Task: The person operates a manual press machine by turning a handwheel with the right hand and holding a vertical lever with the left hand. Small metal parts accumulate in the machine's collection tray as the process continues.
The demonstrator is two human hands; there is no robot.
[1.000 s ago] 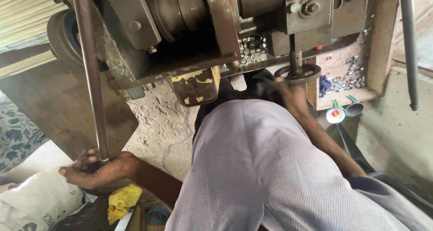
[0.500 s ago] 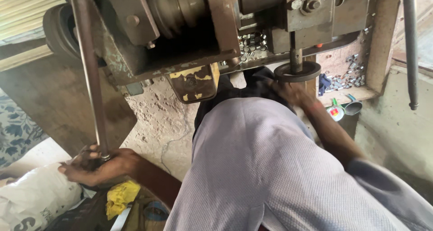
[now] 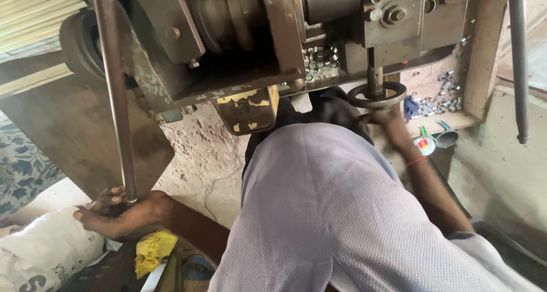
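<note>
My left hand (image 3: 117, 213) grips the lower end of a long grey metal lever rod (image 3: 114, 92) that runs down from the top left. My right hand (image 3: 392, 120) reaches forward and rests on a small dark round handwheel (image 3: 376, 94) under the machine; whether its fingers close around the rim is unclear. Above both stands a heavy worn metal machine (image 3: 250, 35) with a pulley and bolts. My grey shirt (image 3: 336, 212) fills the lower middle and hides my lap.
A white printed sack (image 3: 45, 255) lies at lower left beside a yellow rag (image 3: 151, 251). A shelf (image 3: 450, 118) at right holds several loose metal nuts (image 3: 441, 103) and a small cup (image 3: 447, 137). Another vertical rod (image 3: 517, 64) hangs at far right. Rough concrete is below.
The view has shifted slightly. My left hand stays on the lever rod's end, and my right hand has stayed at the handwheel.
</note>
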